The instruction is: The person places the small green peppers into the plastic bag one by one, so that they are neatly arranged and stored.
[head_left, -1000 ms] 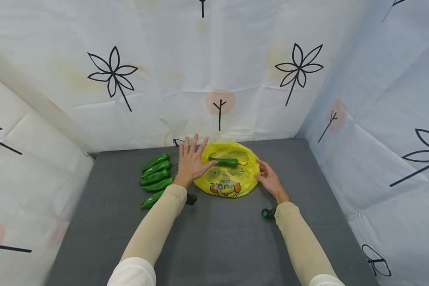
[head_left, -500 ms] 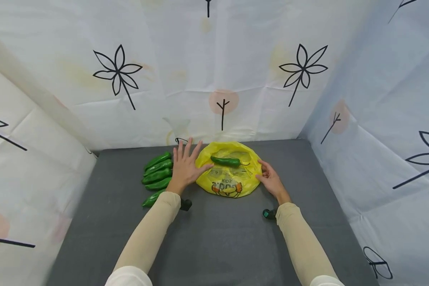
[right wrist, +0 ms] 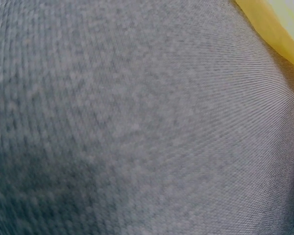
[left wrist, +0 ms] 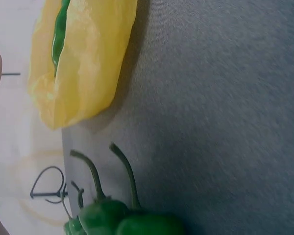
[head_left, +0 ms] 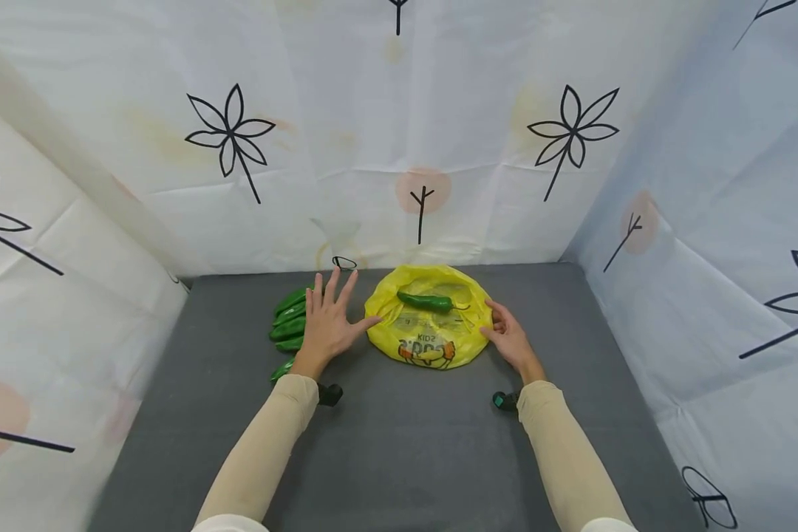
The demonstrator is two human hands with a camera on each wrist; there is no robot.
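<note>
A yellow plastic bag point(head_left: 391, 341) lies on the table with its mouth turned up, and one green chili pepper point(head_left: 425, 302) rests inside. My right hand point(head_left: 510, 341) pinches the bag's right rim between thumb and fingers. With fingers spread, my left hand point(head_left: 328, 325) hovers left of the bag and holds nothing. It partly hides several green peppers point(head_left: 289, 325) lined up at the left. The left wrist view shows their stems and green tops point(left wrist: 105, 215) below the bag point(left wrist: 95, 63). In the right wrist view only the bag's edge point(right wrist: 274, 34) appears.
The dark grey table point(head_left: 406, 451) is enclosed by white printed fabric at the back point(head_left: 479, 207) and on both sides. Dark wrist-worn devices point(head_left: 330, 394) sit at both wrists, low over the table.
My left hand has moved left, away from the bag and over the row of peppers. The right hand keeps its hold on the rim. The head view has shifted slightly.
</note>
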